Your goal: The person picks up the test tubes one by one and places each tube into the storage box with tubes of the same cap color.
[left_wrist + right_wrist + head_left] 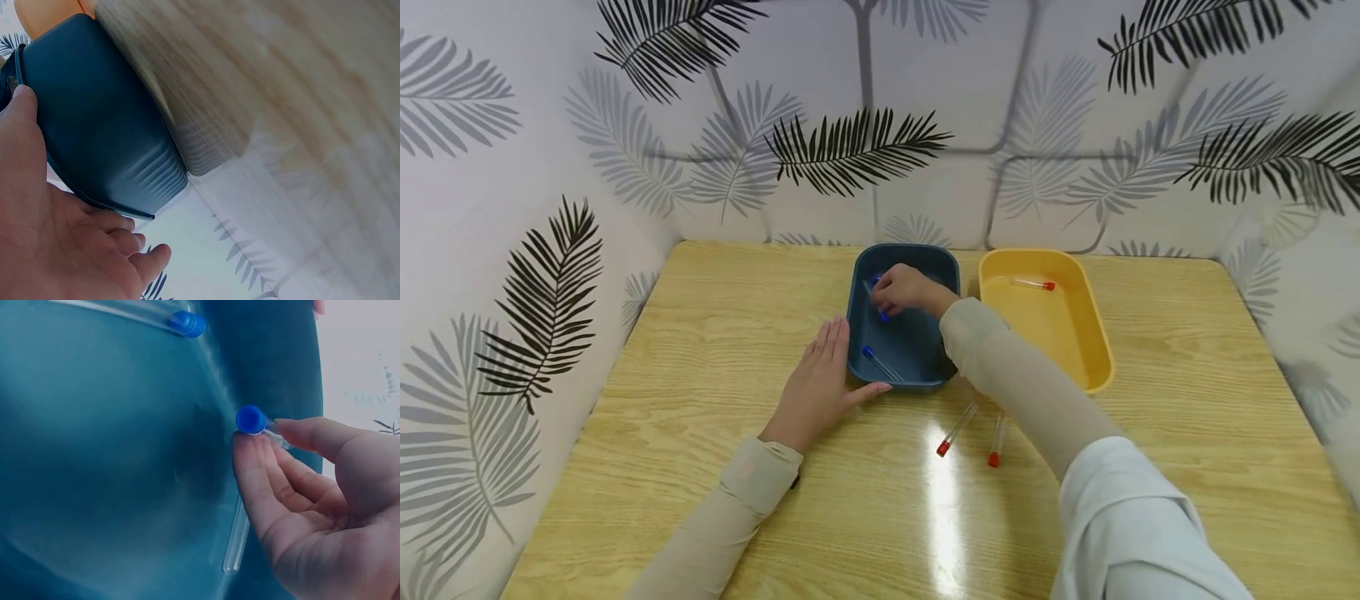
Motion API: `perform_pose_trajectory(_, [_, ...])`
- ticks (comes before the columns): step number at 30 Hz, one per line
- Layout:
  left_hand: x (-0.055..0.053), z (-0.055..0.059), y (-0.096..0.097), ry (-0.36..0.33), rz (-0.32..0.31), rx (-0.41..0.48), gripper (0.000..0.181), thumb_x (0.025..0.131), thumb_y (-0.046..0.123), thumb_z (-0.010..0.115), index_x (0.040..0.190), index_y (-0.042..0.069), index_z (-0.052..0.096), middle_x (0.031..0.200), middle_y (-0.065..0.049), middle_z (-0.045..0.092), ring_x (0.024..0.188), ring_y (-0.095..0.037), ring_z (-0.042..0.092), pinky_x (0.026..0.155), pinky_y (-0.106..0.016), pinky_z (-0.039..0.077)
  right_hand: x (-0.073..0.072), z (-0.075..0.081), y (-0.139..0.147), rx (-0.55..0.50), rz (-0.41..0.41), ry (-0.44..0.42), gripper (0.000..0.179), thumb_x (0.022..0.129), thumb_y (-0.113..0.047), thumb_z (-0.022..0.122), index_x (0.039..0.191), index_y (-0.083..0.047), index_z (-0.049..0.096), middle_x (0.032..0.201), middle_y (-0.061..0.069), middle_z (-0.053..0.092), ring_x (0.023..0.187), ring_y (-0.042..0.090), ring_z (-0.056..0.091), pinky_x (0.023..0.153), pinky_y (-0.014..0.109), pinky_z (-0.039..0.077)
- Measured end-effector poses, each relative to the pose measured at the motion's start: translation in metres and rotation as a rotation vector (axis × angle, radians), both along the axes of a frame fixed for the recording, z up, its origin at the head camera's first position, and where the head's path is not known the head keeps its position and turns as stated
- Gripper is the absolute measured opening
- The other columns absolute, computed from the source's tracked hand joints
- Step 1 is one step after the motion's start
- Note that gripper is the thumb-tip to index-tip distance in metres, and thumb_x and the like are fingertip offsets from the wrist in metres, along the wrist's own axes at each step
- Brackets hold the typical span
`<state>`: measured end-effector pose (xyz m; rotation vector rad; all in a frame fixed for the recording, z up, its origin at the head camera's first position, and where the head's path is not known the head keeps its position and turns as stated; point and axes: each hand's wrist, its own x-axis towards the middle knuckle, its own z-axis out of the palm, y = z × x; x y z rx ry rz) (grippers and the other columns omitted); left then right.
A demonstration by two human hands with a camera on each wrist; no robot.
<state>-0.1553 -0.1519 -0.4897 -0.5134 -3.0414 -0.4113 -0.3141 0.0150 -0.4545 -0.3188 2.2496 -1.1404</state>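
My right hand (901, 287) is inside the dark blue tray (917, 385), near its left wall. Thumb and fingers pinch a blue-capped test tube (251, 420) just below its cap. Behind those fingers a second clear tube (236, 544) lies on the tray bottom, its upper part hidden. Another blue-capped tube (883, 362) lies near the tray's front. Against the tray's left side rests my left hand (820, 383), fingers fairly straight and thumb stretched along the front rim. In the left wrist view the thumb touches the rim.
A yellow tray (1093, 333) stands to the right of the blue one, with a red-capped tube (1033, 283) inside. On the wooden table (700, 358) in front lie two red-capped tubes, one (955, 432) left of the other (997, 442). A leaf-patterned covering (925, 200) rises behind.
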Motion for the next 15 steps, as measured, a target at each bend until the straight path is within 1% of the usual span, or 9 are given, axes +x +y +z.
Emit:
perform_pose_trajectory(6, [0.0010, 0.0013, -0.0005, -0.007, 0.007, 0.000, 0.110, 0.077, 0.081, 0.033, 0.148, 0.000, 0.008, 0.153, -0.016, 0.010, 0.141, -0.027, 0.006, 0.111, -0.042, 0.016, -0.0001, -0.0048, -0.0013, -0.036, 0.003, -0.060, 0.026, 0.093, -0.006, 0.054, 0.114, 0.007, 0.059, 0.104, 0.018, 0.062, 0.092, 0.023, 0.061, 0.075, 0.030, 0.053])
perform_pose_trajectory(10, [0.0012, 0.0004, -0.0006, -0.014, 0.008, 0.000, 0.110, 0.077, 0.081, 0.032, 0.148, 0.000, 0.007, 0.154, -0.015, 0.008, 0.141, -0.027, 0.006, 0.111, -0.042, 0.015, 0.0002, -0.0082, -0.0015, -0.037, 0.021, -0.068, 0.027, 0.093, -0.006, 0.053, 0.116, 0.006, 0.058, 0.106, 0.018, 0.062, 0.093, 0.024, 0.061, 0.076, 0.029, 0.053])
perform_pose_trajectory(15, [0.0002, 0.0001, -0.0002, -0.011, 0.009, -0.003, 0.111, 0.077, 0.082, 0.031, 0.148, 0.001, 0.006, 0.154, -0.015, 0.009, 0.141, -0.026, 0.005, 0.111, -0.041, 0.014, 0.0001, -0.0078, -0.0007, -0.034, 0.026, -0.059, 0.027, 0.093, -0.006, 0.052, 0.117, 0.006, 0.058, 0.108, 0.018, 0.062, 0.095, 0.025, 0.062, 0.076, 0.030, 0.053])
